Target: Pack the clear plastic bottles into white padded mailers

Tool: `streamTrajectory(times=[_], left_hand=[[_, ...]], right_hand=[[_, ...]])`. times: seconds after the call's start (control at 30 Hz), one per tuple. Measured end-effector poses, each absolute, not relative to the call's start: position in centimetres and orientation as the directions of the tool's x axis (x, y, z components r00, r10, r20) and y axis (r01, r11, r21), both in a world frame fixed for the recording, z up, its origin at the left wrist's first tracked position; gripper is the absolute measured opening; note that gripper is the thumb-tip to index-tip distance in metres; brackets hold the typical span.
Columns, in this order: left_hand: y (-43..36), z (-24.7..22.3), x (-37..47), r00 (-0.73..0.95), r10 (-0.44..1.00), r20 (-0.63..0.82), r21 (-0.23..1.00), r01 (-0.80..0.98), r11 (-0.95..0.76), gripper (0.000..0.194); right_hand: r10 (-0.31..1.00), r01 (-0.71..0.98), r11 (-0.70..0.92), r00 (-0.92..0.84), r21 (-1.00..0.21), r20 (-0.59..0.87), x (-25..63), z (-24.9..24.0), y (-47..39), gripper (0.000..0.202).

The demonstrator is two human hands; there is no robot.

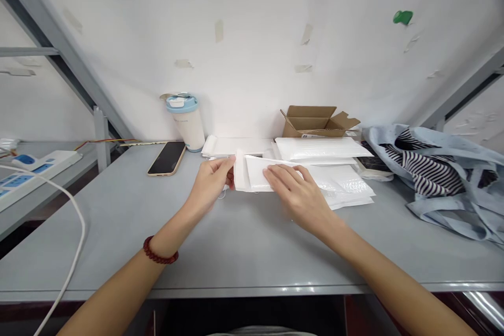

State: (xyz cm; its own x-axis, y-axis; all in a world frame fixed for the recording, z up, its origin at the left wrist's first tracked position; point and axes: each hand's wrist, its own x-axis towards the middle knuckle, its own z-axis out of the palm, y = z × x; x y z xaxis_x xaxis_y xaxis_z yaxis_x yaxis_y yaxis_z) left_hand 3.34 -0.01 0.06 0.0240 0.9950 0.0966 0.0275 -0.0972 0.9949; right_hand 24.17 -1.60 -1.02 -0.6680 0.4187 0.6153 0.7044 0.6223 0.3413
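Observation:
A white padded envelope [258, 177] lies near the middle of the grey table [236, 252], its flap folded out to the left. My left hand [214, 176] pinches the left end of that flap between thumb and fingers. On top of the envelope rests my right hand [297, 191], its fingers pressed together against the upper face. More white padded envelopes [318, 149] are stacked just behind and to the right of my right hand. Behind the flap lies a flat white stack [240, 145].
A phone [167, 158] and a lidded cup [189, 125] stand at the left back. An open cardboard box [315, 121] is behind the envelopes. On the right lies a blue cloth bag [464, 178]. A white cable [81, 220] and power strip [35, 176] are far left.

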Motion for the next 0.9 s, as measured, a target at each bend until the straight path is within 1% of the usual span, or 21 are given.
streamTrajectory(times=[0.1, 0.2, 0.27, 0.3, 0.33, 0.4, 0.43, 0.5, 0.53, 0.6, 0.67, 0.73, 0.77, 0.8, 0.83, 0.9], left_hand=[[-0.5, 0.4, 3.5, 0.073, 0.974, 0.213, 0.968, 0.123, -0.220, 0.029], [-0.9, 0.6, 3.6, 0.148, 0.954, 0.261, 0.945, 0.163, -0.284, 0.037], [-1.0, 0.3, 3.6, 0.193, 0.924, 0.330, 0.897, 0.242, -0.371, 0.036], [-1.0, 0.0, 3.6, 0.222, 0.893, 0.392, 0.838, 0.314, -0.446, 0.033], [-0.9, -0.3, 3.6, 0.261, 0.845, 0.466, 0.749, 0.392, -0.534, 0.031], [-0.6, -1.2, 3.7, 0.360, 0.715, 0.600, 0.509, 0.518, -0.687, 0.033], [-0.5, -1.6, 3.8, 0.401, 0.648, 0.647, 0.388, 0.558, -0.733, 0.034], [-0.1, -2.3, 4.0, 0.441, 0.546, 0.712, 0.203, 0.615, -0.762, 0.035], [0.0, -2.5, 4.1, 0.438, 0.514, 0.738, 0.144, 0.641, -0.754, 0.033], [0.0, -2.6, 4.3, 0.420, 0.467, 0.778, 0.087, 0.664, -0.742, 0.031], [-0.4, -2.4, 4.6, 0.403, 0.413, 0.816, 0.086, 0.623, -0.778, 0.027], [-1.1, -2.0, 5.1, 0.349, 0.391, 0.851, 0.150, 0.553, -0.819, 0.021], [-1.5, -1.7, 5.3, 0.297, 0.420, 0.857, 0.217, 0.531, -0.819, 0.017], [-2.0, -1.5, 5.6, 0.238, 0.479, 0.845, 0.307, 0.518, -0.798, 0.013], [-2.4, -1.2, 6.0, 0.181, 0.560, 0.808, 0.412, 0.505, -0.758, 0.016], [-2.8, -1.0, 6.7, 0.110, 0.740, 0.664, 0.630, 0.452, -0.632, 0.025]], right_hand=[[0.430, 0.714, 0.620, -0.655, 0.324, 0.621, 24.2, -1.1, -1.5, 0.041], [0.432, 0.728, 0.610, -0.637, 0.313, 0.639, 24.3, -1.1, -1.4, 0.040], [0.434, 0.733, 0.609, -0.629, 0.305, 0.644, 24.4, -1.1, -1.4, 0.043], [0.431, 0.733, 0.610, -0.625, 0.300, 0.651, 24.4, -1.0, -1.4, 0.043], [0.422, 0.733, 0.612, -0.620, 0.297, 0.662, 24.4, -1.0, -1.4, 0.043], [0.388, 0.732, 0.614, -0.606, 0.297, 0.694, 24.4, -0.8, -1.5, 0.037], [0.365, 0.733, 0.610, -0.596, 0.300, 0.715, 24.4, -0.8, -1.5, 0.033], [0.324, 0.742, 0.595, -0.573, 0.309, 0.753, 24.3, -0.7, -1.6, 0.026], [0.305, 0.747, 0.587, -0.561, 0.312, 0.769, 24.3, -0.7, -1.7, 0.024], [0.267, 0.754, 0.576, -0.540, 0.317, 0.798, 24.1, -0.6, -1.9, 0.021], [0.225, 0.754, 0.576, -0.518, 0.316, 0.825, 24.0, -0.5, -2.2, 0.020], [0.192, 0.769, 0.567, -0.471, 0.295, 0.861, 23.8, -0.2, -2.6, 0.023], [0.179, 0.787, 0.553, -0.433, 0.274, 0.883, 23.7, -0.1, -2.8, 0.026], [0.162, 0.806, 0.536, -0.390, 0.251, 0.906, 23.7, 0.1, -2.9, 0.030], [0.142, 0.822, 0.522, -0.349, 0.230, 0.926, 23.6, 0.3, -3.1, 0.033], [0.092, 0.832, 0.513, -0.299, 0.212, 0.950, 23.5, 0.4, -3.4, 0.038]])
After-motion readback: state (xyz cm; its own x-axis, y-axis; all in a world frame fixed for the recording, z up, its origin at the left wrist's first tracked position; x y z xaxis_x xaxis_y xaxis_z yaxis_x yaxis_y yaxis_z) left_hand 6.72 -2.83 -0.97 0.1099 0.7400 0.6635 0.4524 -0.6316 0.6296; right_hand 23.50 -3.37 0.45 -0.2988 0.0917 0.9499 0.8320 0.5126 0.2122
